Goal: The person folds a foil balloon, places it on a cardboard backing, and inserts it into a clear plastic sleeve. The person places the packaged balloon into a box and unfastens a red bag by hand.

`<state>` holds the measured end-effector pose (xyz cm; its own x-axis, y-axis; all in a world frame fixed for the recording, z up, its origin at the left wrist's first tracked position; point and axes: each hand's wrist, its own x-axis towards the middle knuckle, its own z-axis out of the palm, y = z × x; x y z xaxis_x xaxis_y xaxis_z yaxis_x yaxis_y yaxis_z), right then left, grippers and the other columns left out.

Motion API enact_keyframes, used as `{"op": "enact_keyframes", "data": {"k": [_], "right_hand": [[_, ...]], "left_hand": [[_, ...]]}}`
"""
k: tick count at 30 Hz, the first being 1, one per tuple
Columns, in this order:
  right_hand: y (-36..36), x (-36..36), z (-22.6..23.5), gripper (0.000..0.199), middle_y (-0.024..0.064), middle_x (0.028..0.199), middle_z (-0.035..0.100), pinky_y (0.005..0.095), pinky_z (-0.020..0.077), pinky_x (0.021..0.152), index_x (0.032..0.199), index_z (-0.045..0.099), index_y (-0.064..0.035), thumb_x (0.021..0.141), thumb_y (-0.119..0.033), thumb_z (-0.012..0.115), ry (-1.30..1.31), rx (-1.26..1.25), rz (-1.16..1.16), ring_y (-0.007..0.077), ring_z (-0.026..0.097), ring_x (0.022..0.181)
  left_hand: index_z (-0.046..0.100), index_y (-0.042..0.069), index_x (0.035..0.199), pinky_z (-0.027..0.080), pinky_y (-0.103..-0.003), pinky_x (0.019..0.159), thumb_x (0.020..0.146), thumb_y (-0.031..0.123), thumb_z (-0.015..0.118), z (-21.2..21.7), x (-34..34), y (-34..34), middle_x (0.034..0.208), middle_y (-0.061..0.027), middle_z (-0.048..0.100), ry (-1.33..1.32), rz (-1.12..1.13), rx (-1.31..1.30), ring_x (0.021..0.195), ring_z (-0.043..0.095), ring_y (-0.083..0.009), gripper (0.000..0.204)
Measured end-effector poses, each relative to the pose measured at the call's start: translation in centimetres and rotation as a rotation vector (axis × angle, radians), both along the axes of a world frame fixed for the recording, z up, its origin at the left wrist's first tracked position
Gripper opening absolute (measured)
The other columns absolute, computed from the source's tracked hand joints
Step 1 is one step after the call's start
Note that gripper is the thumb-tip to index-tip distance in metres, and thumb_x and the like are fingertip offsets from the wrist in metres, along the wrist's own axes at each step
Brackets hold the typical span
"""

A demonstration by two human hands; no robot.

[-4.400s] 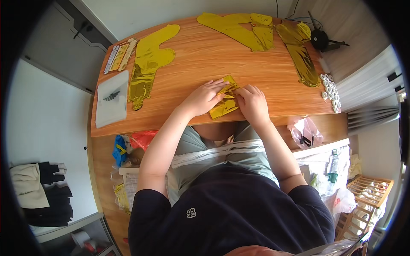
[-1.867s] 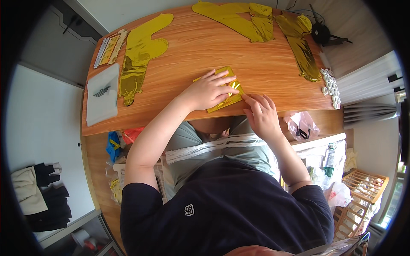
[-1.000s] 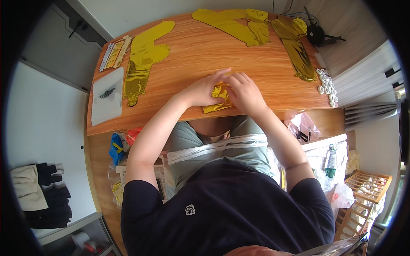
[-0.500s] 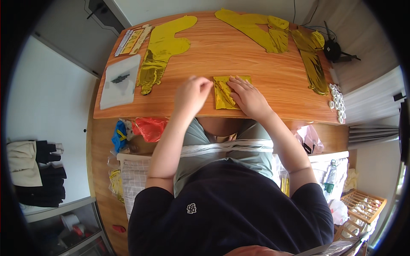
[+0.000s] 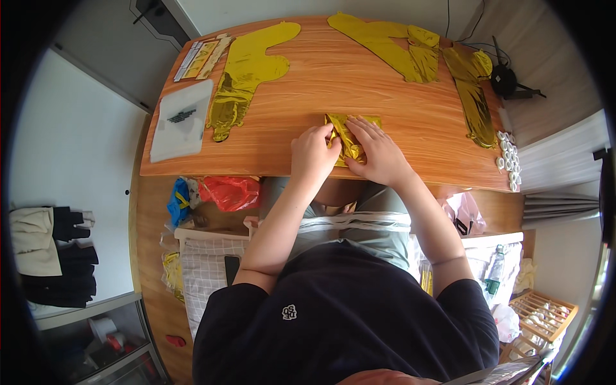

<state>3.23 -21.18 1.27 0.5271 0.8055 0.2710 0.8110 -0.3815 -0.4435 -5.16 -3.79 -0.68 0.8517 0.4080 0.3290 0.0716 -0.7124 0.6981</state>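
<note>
Both forearms are extended forward from the lower edge and bent inward, so that the hands meet near the front edge of the wooden tabletop (image 5: 308, 115). The left hand (image 5: 312, 153) is held knuckles up with its fingers curled, and its fingertips are pressed onto the left edge of a folded gold foil piece (image 5: 350, 136). The right hand (image 5: 380, 151) is laid flat, palm down, with the fingers spread over the right part of the same piece. The foil is pinned to the tabletop between the two hands rather than lifted; whether a fold is pinched under the left fingers cannot be told.

The folded piece is made of shiny, crinkled metallic film, creased into a compact, roughly rectangular packet. The tabletop is of warm orange-brown wood with a visible long grain.

Well beyond the left hand, a flat deflated gold foil balloon (image 5: 247, 70) with rounded lobes is spread out. Further left of it, a white plastic bag (image 5: 181, 120) lies flat, and a striped gold packet (image 5: 202, 58) is set beyond that. Beyond the right hand, more gold foil shapes (image 5: 391, 45) are laid out, smooth in places and wrinkled in others. To the far right, a long crumpled gold foil strip (image 5: 473, 102) and a black corded device (image 5: 505, 80) are seen.
</note>
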Motion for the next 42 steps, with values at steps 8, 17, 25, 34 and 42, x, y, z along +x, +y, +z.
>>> {"op": "enact_keyframes", "data": {"k": [8, 17, 25, 34, 42], "right_hand": [[0.0, 0.1, -0.2, 0.074, 0.0298, 0.152, 0.048, 0.0491, 0.0311, 0.124, 0.154, 0.038, 0.0010, 0.094, -0.033, 0.064, 0.053, 0.012, -0.039, 0.0443, 0.041, 0.146], [-0.1, 0.3, -0.4, 0.068, 0.0325, 0.152, 0.047, 0.0502, 0.0301, 0.124, 0.155, 0.037, 0.0023, 0.100, -0.034, 0.054, 0.095, 0.052, -0.012, 0.0465, 0.040, 0.145], [-0.1, 0.0, 0.1, 0.061, 0.0246, 0.156, 0.046, 0.0498, 0.0302, 0.124, 0.157, 0.041, -0.0057, 0.101, -0.030, 0.051, 0.005, 0.001, 0.010, 0.0420, 0.039, 0.149], [0.0, 0.2, -0.4, 0.060, 0.0243, 0.157, 0.045, 0.0503, 0.0305, 0.123, 0.157, 0.044, -0.0090, 0.100, -0.029, 0.051, -0.006, 0.004, 0.006, 0.0422, 0.039, 0.148], [0.4, -0.1, -0.8, 0.057, 0.0220, 0.158, 0.046, 0.0521, 0.0331, 0.122, 0.152, 0.051, -0.0124, 0.098, -0.030, 0.055, -0.089, -0.041, -0.012, 0.0412, 0.041, 0.148]], "left_hand": [[0.060, 0.003, 0.104, 0.052, -0.049, 0.074, 0.084, 0.004, 0.073, -1.2, 0.4, -1.3, 0.092, -0.0126, 0.073, -0.200, 0.053, -0.233, 0.079, 0.071, -0.0344, 0.024], [0.057, 0.012, 0.099, 0.044, -0.044, 0.083, 0.083, 0.001, 0.072, 0.0, -0.8, -1.9, 0.085, -0.0041, 0.069, -0.147, -0.076, 0.400, 0.087, 0.067, -0.0270, 0.025], [0.058, 0.011, 0.107, 0.041, -0.041, 0.085, 0.092, 0.012, 0.061, 0.8, -1.6, -0.5, 0.097, -0.0027, 0.071, -0.030, -0.285, 0.633, 0.101, 0.063, -0.0227, 0.015], [0.057, 0.010, 0.115, 0.045, -0.044, 0.087, 0.092, 0.004, 0.062, 0.5, -1.1, 1.8, 0.102, -0.0077, 0.071, -0.115, -0.481, 0.397, 0.105, 0.065, -0.0278, 0.024], [0.057, 0.004, 0.113, 0.056, -0.044, 0.085, 0.086, 0.006, 0.079, -0.5, -1.8, 1.0, 0.111, -0.0143, 0.072, -0.274, -0.230, -0.155, 0.097, 0.071, -0.0331, 0.035]]}}
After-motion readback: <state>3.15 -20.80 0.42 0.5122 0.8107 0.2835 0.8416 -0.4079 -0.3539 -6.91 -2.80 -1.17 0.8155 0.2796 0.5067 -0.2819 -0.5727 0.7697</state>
